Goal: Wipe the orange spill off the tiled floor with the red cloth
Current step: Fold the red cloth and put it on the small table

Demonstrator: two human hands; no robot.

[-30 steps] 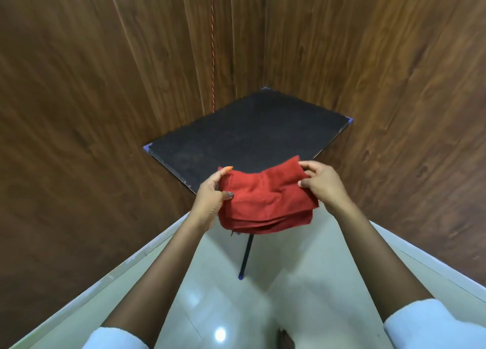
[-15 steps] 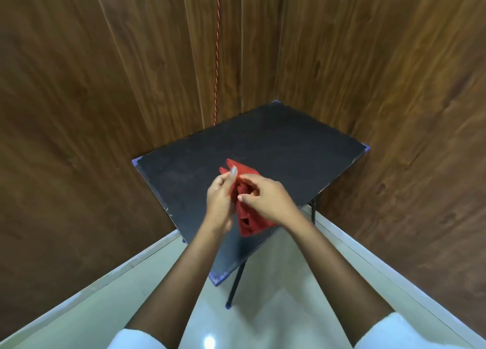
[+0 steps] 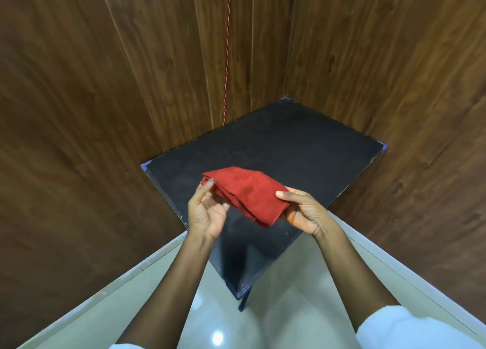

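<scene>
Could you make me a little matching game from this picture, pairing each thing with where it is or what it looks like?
Things:
1. red cloth
2. black table
3. red cord
4. tiled floor

Descriptions:
A. hangs down the wooden wall
B. pale and glossy, reflecting a light
C. folded, held between both hands
D. stands in the corner, top bare

Pairs: 1-C, 2-D, 3-A, 4-B. The left hand and right hand each grip one end of the cloth.

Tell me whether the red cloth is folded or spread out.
Folded: the red cloth shows stacked layers at its edge, pinched between left hand and right hand.
</scene>
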